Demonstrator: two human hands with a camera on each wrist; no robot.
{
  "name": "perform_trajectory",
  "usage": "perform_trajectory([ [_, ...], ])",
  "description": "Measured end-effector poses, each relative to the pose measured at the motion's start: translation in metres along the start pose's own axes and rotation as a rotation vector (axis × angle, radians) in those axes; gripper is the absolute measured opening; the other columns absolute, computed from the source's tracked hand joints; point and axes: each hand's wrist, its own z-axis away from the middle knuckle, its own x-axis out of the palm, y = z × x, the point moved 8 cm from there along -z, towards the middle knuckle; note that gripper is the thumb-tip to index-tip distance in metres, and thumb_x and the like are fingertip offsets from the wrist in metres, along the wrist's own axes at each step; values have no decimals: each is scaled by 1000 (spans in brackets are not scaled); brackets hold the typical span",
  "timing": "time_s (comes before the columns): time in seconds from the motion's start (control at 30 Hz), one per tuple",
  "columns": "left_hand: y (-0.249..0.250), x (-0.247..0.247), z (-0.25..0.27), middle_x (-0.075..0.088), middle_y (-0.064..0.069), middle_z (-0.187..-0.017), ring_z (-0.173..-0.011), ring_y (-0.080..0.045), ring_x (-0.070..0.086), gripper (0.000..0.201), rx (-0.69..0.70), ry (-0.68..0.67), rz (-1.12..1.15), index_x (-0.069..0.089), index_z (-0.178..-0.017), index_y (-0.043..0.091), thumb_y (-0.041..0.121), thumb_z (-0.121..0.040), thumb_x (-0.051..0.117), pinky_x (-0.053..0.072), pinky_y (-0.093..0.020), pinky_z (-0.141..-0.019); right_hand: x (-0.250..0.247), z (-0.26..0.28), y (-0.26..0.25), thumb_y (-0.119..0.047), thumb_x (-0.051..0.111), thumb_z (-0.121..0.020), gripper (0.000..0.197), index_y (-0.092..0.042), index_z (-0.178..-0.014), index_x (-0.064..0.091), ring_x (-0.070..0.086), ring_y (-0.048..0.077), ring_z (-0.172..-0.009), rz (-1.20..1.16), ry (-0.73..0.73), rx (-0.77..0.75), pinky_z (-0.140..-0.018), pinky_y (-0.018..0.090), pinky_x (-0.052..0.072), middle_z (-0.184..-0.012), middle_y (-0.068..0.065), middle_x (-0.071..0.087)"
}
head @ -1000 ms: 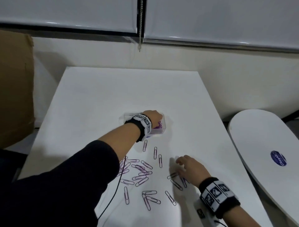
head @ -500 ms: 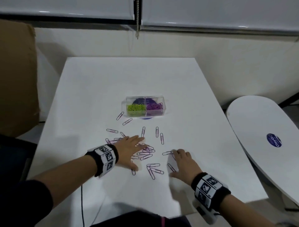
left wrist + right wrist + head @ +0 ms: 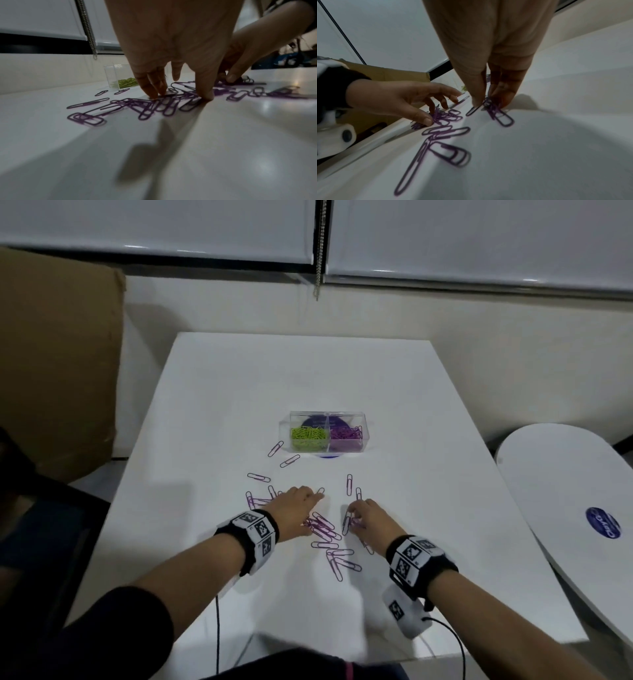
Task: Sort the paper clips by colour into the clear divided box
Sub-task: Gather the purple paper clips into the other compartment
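Left hand point(image 3: 294, 510) fingers spread, tips pressing purple clips point(image 3: 323, 530) on the table point(image 3: 428, 440). Right hand point(image 3: 371, 517) pinches a few clips just beside it. Divided box point(image 3: 328, 432) sits farther back, green left, purple right.

head view high over the table point(image 3: 212, 412); both wrist views low, close, sharing purple clips point(image 3: 323, 530)

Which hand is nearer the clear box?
Left, slightly. The left hand lies below the box, towards its green half; the right hand sits a little lower, under its purple end. Neither touches it.
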Motion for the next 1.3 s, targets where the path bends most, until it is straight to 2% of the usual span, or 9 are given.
perform_trajectory([
  [0.13,6,4,-2,28,-7,-150,-135,-26,32,90,25,8,-10,12,-150,17,43,-81,64,32,-39,-110,8,14,-3,-54,69,-71,96,-18,-145,20,32,25,-131,224,-103,-30,-105,40,39,-145,4,28],
  [0.23,12,11,-4,23,-4,-153,-138,-24,26,96,48,5,-19,13,-149,19,49,-76,66,28,-39,-113,24,27,-7,-62,68,-64,113,-19,-148,6,30,26,-130,399,-142,-88,-103,40,40,-147,3,23],
  [0.43,17,3,-14,32,-10,-146,-130,-27,35,74,39,26,10,15,-149,14,32,-91,55,35,-37,-106,19,10,-4,-40,67,-78,86,-13,-145,20,36,29,-125,225,-76,-36,-103,37,40,-141,9,31],
  [0.53,14,-2,-14,27,-6,-149,-133,-24,32,74,54,48,15,18,-148,18,38,-89,56,34,-37,-108,9,1,-3,-32,60,-86,66,-14,-142,29,37,28,-127,189,-28,-45,-104,35,38,-140,10,36],
  [0.73,15,3,-11,0,2,-160,-143,-23,17,85,166,-69,-175,7,-150,25,34,-84,60,26,-39,-113,12,7,3,-63,62,-71,91,-14,-140,28,35,25,-126,320,-23,15,-100,39,42,-139,5,34],
  [0.9,17,-10,-31,29,-6,-149,-129,-27,35,68,129,-72,-156,21,-148,19,18,-90,57,41,-40,-104,6,-7,0,-43,62,-83,64,-11,-133,38,39,27,-121,254,40,34,-97,37,44,-134,8,39],
  [1.07,13,-17,-40,48,-8,-129,-119,-26,44,37,91,-5,-70,50,-126,14,24,-91,55,40,-36,-95,3,-19,-5,-20,51,-92,34,-7,-123,46,43,28,-119,232,38,26,-93,36,42,-129,11,44],
  [1.17,11,-14,-44,51,-9,-124,-118,-26,43,28,85,-16,-92,57,-116,11,24,-91,54,37,-34,-95,5,-26,-8,-4,38,-94,24,-3,-115,49,46,29,-115,262,37,18,-91,36,42,-125,15,49],
  [1.3,7,-12,-47,51,-11,-123,-116,-27,47,24,45,-50,7,58,-113,7,17,-91,55,39,-34,-94,2,-36,-7,-2,36,-92,27,-2,-114,52,49,32,-113,216,16,39,-91,36,42,-120,18,52],
])
